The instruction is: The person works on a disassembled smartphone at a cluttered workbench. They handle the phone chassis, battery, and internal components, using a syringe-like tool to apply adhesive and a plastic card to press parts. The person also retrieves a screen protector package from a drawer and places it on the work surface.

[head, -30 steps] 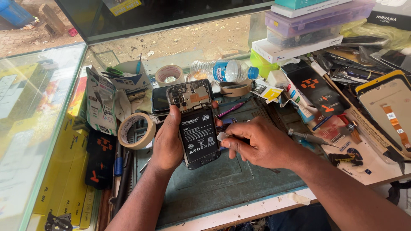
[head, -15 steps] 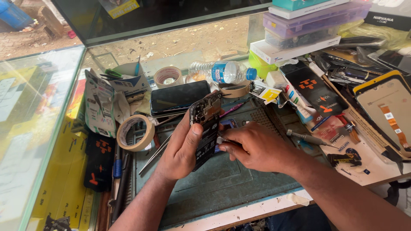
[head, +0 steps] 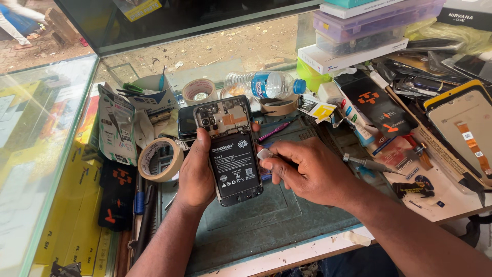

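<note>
- Left hand (head: 197,172) grips the opened phone (head: 231,149) from behind; it lay edge-on a moment ago and now faces up, battery (head: 233,164) exposed.
- Right hand (head: 307,169), at the phone's 3 o'clock, pinches a small white pick (head: 264,153) against its edge, suggesting prying resumes.
- Pick tip hidden; tape roll (head: 160,159) at 9 o'clock on the tabletop (head: 266,220).

Black-orange package (head: 379,105), blue-labelled bottle (head: 264,84)

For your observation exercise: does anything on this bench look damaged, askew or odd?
The phone in the left hand has no back cover, so its battery shows. A water bottle lies on its side among the clutter.
</note>
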